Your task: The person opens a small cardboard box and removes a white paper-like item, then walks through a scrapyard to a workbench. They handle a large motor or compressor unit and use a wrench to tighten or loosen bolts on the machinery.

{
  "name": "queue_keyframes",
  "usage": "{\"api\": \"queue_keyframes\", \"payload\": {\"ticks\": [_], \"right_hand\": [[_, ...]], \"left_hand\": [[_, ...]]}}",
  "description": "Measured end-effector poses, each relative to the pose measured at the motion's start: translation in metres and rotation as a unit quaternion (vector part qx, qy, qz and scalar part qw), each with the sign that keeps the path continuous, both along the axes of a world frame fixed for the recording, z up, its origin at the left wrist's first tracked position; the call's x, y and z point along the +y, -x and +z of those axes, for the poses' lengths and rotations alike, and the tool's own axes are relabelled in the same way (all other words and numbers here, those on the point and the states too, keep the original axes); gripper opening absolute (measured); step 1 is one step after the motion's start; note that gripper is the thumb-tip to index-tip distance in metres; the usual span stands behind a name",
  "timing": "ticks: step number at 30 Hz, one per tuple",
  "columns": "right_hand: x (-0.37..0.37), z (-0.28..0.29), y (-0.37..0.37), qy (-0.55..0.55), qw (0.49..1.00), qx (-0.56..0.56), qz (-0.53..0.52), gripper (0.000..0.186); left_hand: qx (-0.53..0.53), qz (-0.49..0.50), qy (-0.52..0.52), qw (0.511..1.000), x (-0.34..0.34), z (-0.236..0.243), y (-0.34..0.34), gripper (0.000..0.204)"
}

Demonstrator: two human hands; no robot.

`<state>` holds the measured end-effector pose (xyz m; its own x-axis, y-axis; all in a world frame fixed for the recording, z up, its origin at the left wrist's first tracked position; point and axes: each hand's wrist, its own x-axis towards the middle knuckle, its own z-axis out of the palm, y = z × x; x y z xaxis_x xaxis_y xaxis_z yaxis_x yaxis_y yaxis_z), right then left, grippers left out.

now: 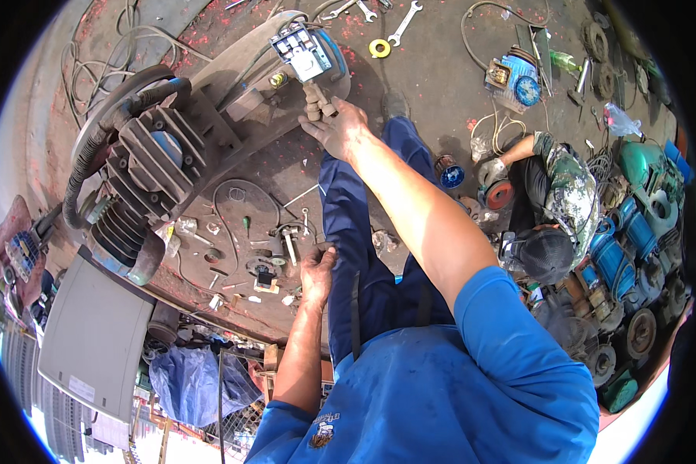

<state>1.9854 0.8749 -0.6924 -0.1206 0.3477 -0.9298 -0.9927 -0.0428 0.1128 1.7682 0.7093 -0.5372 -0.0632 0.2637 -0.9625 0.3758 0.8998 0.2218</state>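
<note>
My right hand (342, 131) reaches forward over the air compressor's tank, its fingers closed around a dull brass pipe fitting (315, 103) with several stubby ends. Just beyond the fitting is a pressure switch (300, 51) with its inside exposed and a pale block on it. The compressor's finned pump head (156, 155) stands to the left on the same tank. My left hand (317, 272) is beside my left thigh with its fingers curled in; whether anything is inside them is hidden. Left of it lie a small spanner (305, 222) and loose parts on the ground.
Spanners (404, 23) and a yellow tape roll (379, 49) lie beyond the tank. A blue motor (516, 80) stands at the far right. A crouching co-worker (557, 201) in camouflage handles a round red part (499, 195), with several motors (615, 251) behind. Hoses loop at the far left.
</note>
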Motion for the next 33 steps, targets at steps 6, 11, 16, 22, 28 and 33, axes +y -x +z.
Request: {"api": "queue_keyframes", "payload": {"ticks": [6,11,16,22,28,33], "right_hand": [[-0.007,0.033,-0.014,0.065,0.564,-0.615,0.548,0.037],[0.005,0.043,-0.033,-0.016,0.338,-0.712,0.616,0.026],[0.013,0.04,-0.025,0.012,0.384,-0.68,0.624,0.027],[0.018,0.041,-0.022,0.02,0.453,-0.631,0.63,0.028],[0.017,0.036,-0.019,-0.008,0.485,-0.622,0.615,0.039],[0.013,0.025,-0.013,-0.017,0.48,-0.655,0.583,0.032]], "left_hand": [[-0.023,-0.018,0.029,0.999,-0.009,0.005,-0.029,0.025],[-0.005,-0.017,0.025,1.0,-0.001,-0.004,-0.024,0.026],[0.027,-0.043,0.014,0.999,-0.002,-0.017,-0.004,0.025],[0.011,-0.027,-0.035,0.999,0.017,-0.042,-0.002,0.03],[-0.075,0.515,-0.079,0.85,0.15,-0.154,-0.075,0.05],[-0.212,0.593,-0.089,0.772,0.213,-0.166,-0.102,0.062]]}}
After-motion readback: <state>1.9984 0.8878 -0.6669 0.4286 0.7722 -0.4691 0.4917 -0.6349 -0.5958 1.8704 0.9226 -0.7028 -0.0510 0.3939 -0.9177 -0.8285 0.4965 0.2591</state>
